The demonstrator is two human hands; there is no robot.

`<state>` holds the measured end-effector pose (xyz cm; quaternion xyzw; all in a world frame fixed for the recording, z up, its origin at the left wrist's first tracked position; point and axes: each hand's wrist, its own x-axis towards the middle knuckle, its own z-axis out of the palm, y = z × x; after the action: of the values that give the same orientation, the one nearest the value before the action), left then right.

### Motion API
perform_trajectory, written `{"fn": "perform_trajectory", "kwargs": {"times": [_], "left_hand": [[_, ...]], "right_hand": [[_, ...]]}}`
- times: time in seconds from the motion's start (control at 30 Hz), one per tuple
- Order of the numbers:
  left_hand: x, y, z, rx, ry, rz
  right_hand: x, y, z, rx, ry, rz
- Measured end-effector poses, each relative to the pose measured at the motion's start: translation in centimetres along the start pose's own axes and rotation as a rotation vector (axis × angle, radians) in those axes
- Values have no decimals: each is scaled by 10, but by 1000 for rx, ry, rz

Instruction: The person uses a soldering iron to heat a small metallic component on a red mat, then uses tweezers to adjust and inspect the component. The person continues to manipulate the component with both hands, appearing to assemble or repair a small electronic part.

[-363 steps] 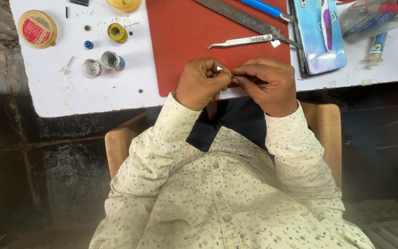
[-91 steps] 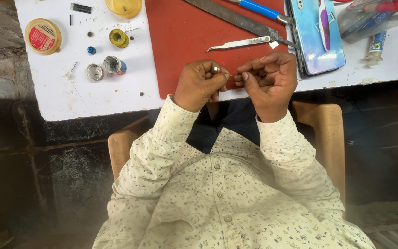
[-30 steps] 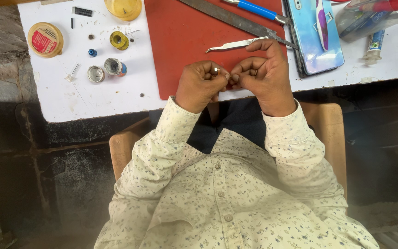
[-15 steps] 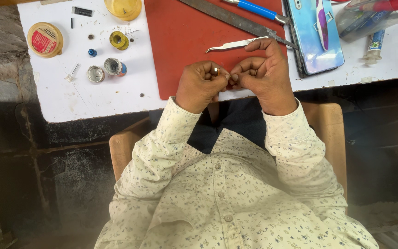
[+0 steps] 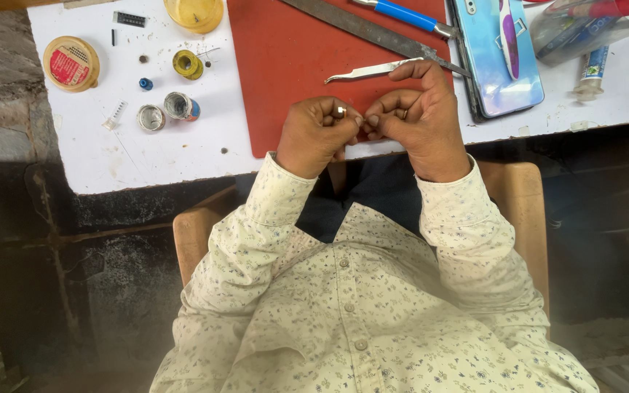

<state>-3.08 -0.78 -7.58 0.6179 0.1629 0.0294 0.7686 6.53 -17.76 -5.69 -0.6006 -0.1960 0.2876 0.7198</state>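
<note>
At the table edge, left hand (image 5: 318, 135) curled shut, pinching a tiny metal part (image 5: 339, 111) at its fingertips, right hand (image 5: 420, 116) touching it fingertip to fingertip, fingers bent, its hold unclear, tweezers (image 5: 373, 70) just beyond on red mat (image 5: 285, 65), phone (image 5: 500, 65) beyond right hand.

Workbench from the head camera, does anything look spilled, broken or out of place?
Nothing looks spilled or broken. The tweezers, file and phone lie flat. Both hands, left and right, pinch a tiny part too small to identify.
</note>
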Motion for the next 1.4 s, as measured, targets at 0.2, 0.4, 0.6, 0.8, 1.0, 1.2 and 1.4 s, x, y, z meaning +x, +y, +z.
{"fn": "perform_trajectory", "kwargs": {"times": [0.2, 0.4, 0.6, 0.8, 1.0, 1.2, 1.4], "left_hand": [[0, -2, -1, -6, 2, -1], [2, -4, 0, 15, -5, 15], [4, 1, -4, 29, 2, -10], [6, 7, -7, 39, -3, -20], [7, 7, -8, 21, -22, -19], [7, 7, -8, 40, -11, -15], [7, 6, -6, 19, -11, -26]], "right_hand": [[-2, 6, -1, -1, -26, -58], [-11, 18, 8, -177, -5, -329], [-15, 20, 12, -308, -2, -459], [-6, 20, 15, -420, -3, -550], [-5, 23, 13, -409, -12, -588], [-6, 27, 13, -391, -2, -584], [-5, 27, 13, -395, -3, -596]]}}
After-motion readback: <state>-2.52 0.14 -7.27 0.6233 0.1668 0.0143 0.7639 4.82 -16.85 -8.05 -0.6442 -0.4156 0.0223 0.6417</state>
